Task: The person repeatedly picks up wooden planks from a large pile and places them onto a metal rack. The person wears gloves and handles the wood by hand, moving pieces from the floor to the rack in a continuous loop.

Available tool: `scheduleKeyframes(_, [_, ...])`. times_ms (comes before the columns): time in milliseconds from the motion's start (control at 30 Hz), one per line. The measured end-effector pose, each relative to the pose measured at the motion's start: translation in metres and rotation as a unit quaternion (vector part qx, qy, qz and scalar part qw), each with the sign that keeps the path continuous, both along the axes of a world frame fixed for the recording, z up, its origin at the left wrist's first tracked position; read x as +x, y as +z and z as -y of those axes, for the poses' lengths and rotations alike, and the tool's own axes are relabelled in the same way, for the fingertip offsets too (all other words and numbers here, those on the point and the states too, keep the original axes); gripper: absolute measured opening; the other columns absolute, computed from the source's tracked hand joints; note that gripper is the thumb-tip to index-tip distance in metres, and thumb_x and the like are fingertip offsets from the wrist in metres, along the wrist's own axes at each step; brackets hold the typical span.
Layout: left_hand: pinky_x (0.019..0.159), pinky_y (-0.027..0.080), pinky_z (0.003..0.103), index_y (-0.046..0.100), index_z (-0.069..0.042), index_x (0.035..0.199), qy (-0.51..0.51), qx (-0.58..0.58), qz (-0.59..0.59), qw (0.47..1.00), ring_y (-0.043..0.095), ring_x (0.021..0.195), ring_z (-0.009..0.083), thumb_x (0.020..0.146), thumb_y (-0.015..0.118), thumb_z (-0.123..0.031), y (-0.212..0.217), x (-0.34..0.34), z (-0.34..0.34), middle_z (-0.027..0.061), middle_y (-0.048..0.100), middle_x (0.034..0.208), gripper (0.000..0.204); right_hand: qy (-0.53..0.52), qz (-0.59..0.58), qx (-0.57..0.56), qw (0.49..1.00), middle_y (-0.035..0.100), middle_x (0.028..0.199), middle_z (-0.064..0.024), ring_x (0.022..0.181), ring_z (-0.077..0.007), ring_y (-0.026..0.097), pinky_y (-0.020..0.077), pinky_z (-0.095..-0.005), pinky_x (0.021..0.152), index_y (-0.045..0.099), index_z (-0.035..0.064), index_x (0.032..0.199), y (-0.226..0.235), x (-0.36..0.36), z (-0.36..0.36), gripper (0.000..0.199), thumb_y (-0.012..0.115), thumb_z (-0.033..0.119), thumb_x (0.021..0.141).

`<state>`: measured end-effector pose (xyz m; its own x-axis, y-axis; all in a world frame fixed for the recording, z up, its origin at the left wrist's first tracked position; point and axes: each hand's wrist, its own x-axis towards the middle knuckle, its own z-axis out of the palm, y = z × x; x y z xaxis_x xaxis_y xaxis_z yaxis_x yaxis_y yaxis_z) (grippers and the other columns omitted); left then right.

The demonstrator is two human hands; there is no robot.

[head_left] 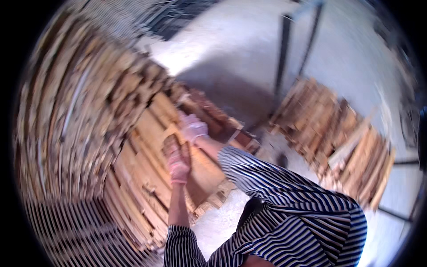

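My left hand (177, 163), in a pinkish glove with a brown-stained part over the fingers, lies on a light wooden board (202, 171) atop a low stack. Its fingers are stretched out, with the thumb apart. Farther off and slightly to the right, my right hand (194, 127), in a pale pink glove, rests at the board's far end. Its fingers are smeared by motion, so their grip on the wood cannot be made out. More planks (144, 167) lie side by side just left of my hands.
A tall stack of rough boards (75, 115) rises on the left. Dark reddish timber (209, 107) lies beyond my right hand. On the right, a pile of bark-edged wood pieces (329, 133) sits on the pale floor (249, 26), near a dark metal post (283, 53).
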<state>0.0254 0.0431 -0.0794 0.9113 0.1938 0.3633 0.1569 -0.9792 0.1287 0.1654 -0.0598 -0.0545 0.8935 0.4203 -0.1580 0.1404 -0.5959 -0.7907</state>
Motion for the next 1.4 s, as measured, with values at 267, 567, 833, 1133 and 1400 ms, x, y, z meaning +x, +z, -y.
scheduleKeyframes(267, [0.124, 0.024, 0.05, 0.037, -0.002, 0.158, 0.017, -0.034, -0.11, 0.993, 0.031, 0.151, 0.0441, 0.108, 0.048, -0.048, 0.003, 0.001, -0.015, 0.0255, 0.04, 0.16, 0.069, -0.06, -0.033, 0.094, 0.993, 0.061, 0.123, -0.0265, 0.113, -0.0456, 0.065, 0.0557, -0.0549, 0.09, 0.058, 0.0148, 0.133, -0.018, -0.002, 0.01, 0.035, 0.053, 0.017, 0.099])
scheduleKeyframes(567, [0.124, 0.033, 0.048, 0.039, 0.005, 0.155, -0.197, -0.388, 0.164, 0.886, 0.042, 0.146, 0.0357, 0.113, 0.033, -0.043, 0.101, 0.081, 0.286, 0.023, 0.044, 0.158, 0.064, -0.227, 0.159, 0.245, 0.929, 0.05, 0.149, -0.0178, 0.138, -0.0357, 0.05, 0.0439, -0.0446, 0.115, 0.049, 0.0139, 0.152, -0.086, 0.032, 0.209, 0.06, 0.072, 0.02, 0.097])
scheduleKeyframes(833, [0.113, 0.041, 0.04, 0.05, 0.0, 0.151, -0.103, -0.591, -0.28, 0.749, 0.053, 0.137, 0.0275, 0.103, 0.063, -0.035, -0.196, 0.12, 0.443, 0.0155, 0.061, 0.144, 0.061, -0.557, -0.21, -0.178, 0.783, 0.042, 0.155, -0.021, 0.137, -0.0388, 0.05, 0.0511, -0.0471, 0.106, 0.036, 0.0113, 0.156, -0.272, 0.055, 0.528, 0.075, 0.071, 0.035, 0.095])
scheduleKeyframes(1133, [0.094, 0.055, 0.048, 0.052, -0.006, 0.143, -0.176, -0.174, -0.418, 0.874, 0.066, 0.115, 0.0415, 0.087, 0.074, -0.048, -0.38, 0.253, 0.546, 0.0229, 0.065, 0.129, 0.073, -0.576, -0.31, -0.167, 0.738, 0.039, 0.157, -0.0251, 0.141, -0.0439, 0.046, 0.0486, -0.0568, 0.106, 0.026, 0.0194, 0.163, -0.371, 0.134, 0.659, 0.104, 0.081, 0.047, 0.079])
scheduleKeyframes(1400, [0.079, 0.059, 0.051, 0.059, -0.006, 0.117, -0.094, -0.197, -0.478, 0.851, 0.072, 0.102, 0.0423, 0.075, 0.084, -0.049, -0.383, 0.283, 0.605, 0.0239, 0.07, 0.111, 0.066, -0.542, -0.184, -0.174, 0.801, 0.022, 0.168, -0.0258, 0.151, -0.0369, 0.035, 0.0446, -0.0574, 0.108, 0.033, 0.0183, 0.161, -0.436, 0.059, 0.617, 0.08, 0.067, 0.037, 0.092])
